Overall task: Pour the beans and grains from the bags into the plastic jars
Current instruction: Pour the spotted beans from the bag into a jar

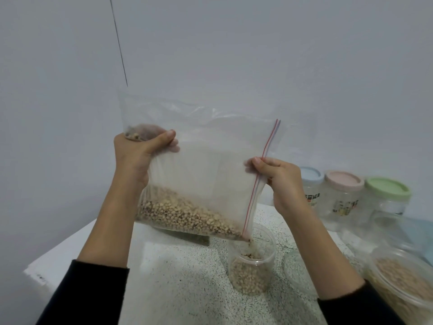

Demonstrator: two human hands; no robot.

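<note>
Head view: the left hand (138, 151) grips a bunched corner of the clear bag (201, 165), the right hand (278, 181) pinches its zip edge; beans (185, 216) spill into the open jar (251, 266) on the speckled desk (187, 277). Three lidded jars (344, 195) (blue, pink, green lids) stand behind, another filled jar (403, 285) at right.

A bag (206, 165) hangs mid-frame above the worktop (187, 277), held by the left hand (138, 151) at its upper left corner and the right hand (281, 184) at its right edge. Beans (185, 214) lie in its lower part. Its lower right corner dips into an open jar (251, 266) standing on the worktop at lower centre. Three lidded jars (344, 195) stand in a row at right, behind another filled jar (403, 285) at lower right.
</note>
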